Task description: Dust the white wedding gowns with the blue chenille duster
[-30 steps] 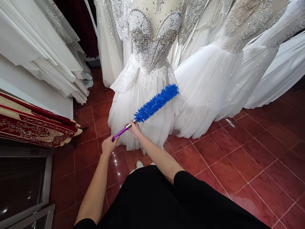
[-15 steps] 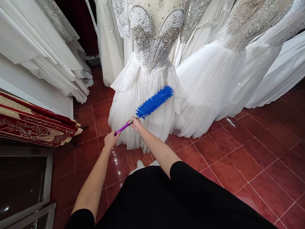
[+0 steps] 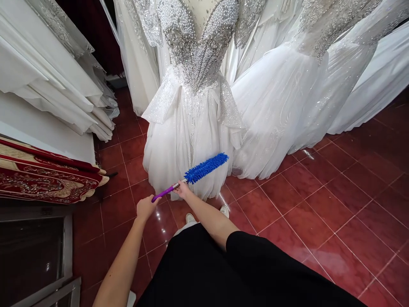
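Observation:
A duster (image 3: 207, 167) with a fluffy blue head and a purple and metal handle slants up to the right in front of me. My left hand (image 3: 146, 207) is closed round the lower end of its purple grip. Higher up, my right hand (image 3: 182, 189) grips the metal part of the handle, just below the blue head. Behind the duster is a white wedding dress (image 3: 197, 115) with a pearl-beaded bodice and a full tulle skirt. The blue head lies over the lower skirt in view; whether it touches the fabric I cannot tell.
More white gowns (image 3: 275, 98) hang close on the right. White fabric (image 3: 47, 72) and a red and gold embroidered cloth (image 3: 47, 175) are on the left, above a framed glass panel (image 3: 32, 251). Red tiles (image 3: 287, 230) cover the floor round my shoes (image 3: 190, 218).
The duster and both hands have moved down, from the upper skirt to its lower part. Both hands keep their grip. A second shoe now shows, and the view has shifted slightly.

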The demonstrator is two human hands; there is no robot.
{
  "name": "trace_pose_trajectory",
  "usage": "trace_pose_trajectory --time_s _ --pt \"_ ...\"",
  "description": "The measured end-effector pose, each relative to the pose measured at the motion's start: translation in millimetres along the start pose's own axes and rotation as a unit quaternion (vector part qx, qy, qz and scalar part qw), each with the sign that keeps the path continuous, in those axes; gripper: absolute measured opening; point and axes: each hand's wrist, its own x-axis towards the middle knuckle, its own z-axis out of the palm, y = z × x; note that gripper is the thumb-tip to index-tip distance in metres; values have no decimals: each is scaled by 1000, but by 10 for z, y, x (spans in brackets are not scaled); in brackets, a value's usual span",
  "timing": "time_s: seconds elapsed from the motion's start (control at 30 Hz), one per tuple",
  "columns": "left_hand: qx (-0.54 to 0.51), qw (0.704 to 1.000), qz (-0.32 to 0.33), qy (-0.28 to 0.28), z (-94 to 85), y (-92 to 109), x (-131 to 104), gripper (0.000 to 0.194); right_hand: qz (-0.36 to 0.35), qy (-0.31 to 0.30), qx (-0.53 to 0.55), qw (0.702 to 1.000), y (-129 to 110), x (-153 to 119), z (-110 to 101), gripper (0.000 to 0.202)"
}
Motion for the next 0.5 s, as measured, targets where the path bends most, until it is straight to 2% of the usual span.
trace_pose_trajectory --time_s 0.13,0.3,0.4,0.5 --pt "-53 998 -26 27 -53 -72 -43 51 -100 -69 -32 992 -48 -159 290 8" --pt "-121 990 -54 46 -216 16 91 54 -146 -108 -79 980 -359 -172 633 4" --pt "-105 992 -49 59 -259 60 206 56 -121 -101 -60 986 -472 -60 620 6" --pt "-67 997 -26 41 -179 59 266 55 -50 -70 -19 996 -418 100 400 13"
